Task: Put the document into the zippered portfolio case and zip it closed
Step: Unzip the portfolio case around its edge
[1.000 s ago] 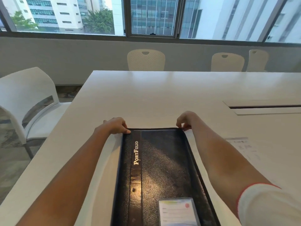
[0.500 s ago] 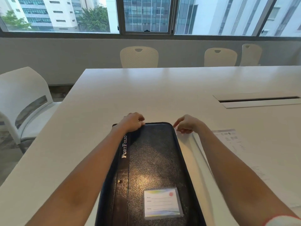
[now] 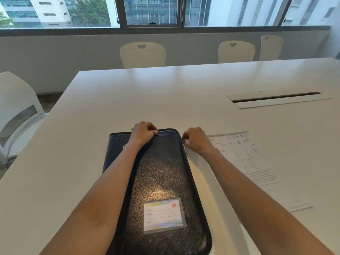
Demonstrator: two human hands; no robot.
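A black zippered portfolio case [image 3: 160,173] lies closed on the white table [image 3: 165,92], long side running away from me, with a clear name-card pocket [image 3: 163,215] near my end. My left hand [image 3: 143,132] rests curled on the case's far edge, pressing it down. At the far right corner, my right hand [image 3: 196,139] pinches something small at the zipper; the pull itself is hidden by the fingers. The printed document [image 3: 244,157] lies flat on the table to the right of the case.
A cable slot with a raised lid [image 3: 276,99] sits in the table at the right. Cream chairs [image 3: 142,55] stand along the far side under the windows. A white chair [image 3: 16,111] stands off the table's left edge.
My left hand has slid right along the case's far edge. My right hand has come down around the far right corner. The view has shifted, showing more of the case and the document.
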